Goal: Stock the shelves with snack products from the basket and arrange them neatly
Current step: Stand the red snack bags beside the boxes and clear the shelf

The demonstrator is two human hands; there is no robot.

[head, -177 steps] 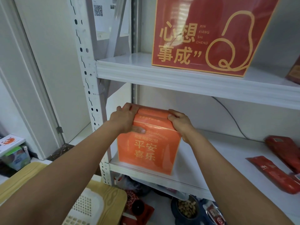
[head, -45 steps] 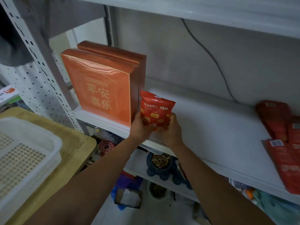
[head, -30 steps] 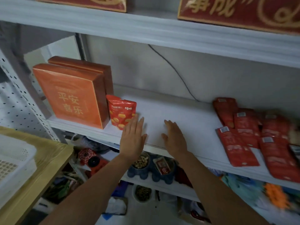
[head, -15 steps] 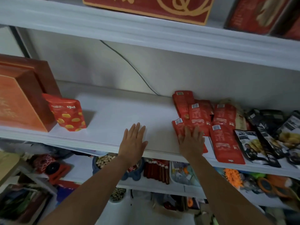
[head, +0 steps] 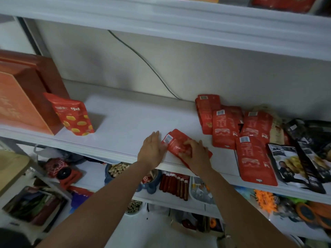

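A red snack packet [head: 174,145] lies tilted at the front edge of the white middle shelf [head: 129,120]. My right hand [head: 194,154] grips it from the right with curled fingers. My left hand [head: 152,149] lies flat, its fingers straight, touching the packet's left end. Several more red packets [head: 225,126] lie flat to the right. A red pouch with yellow dots [head: 75,117] stands upright at the left, leaning against orange gift boxes [head: 19,99].
Dark snack bags [head: 304,154] lie at the shelf's right end. A black cable [head: 143,61] runs down the back wall. The upper shelf [head: 179,27] overhangs. The lower shelf holds a bowl of nuts [head: 118,169], red sticks [head: 175,185] and toys.
The view has swung right since the pouch was stood by the boxes. My right hand has pulled one red packet left out of the pile, and my left hand has come against it.
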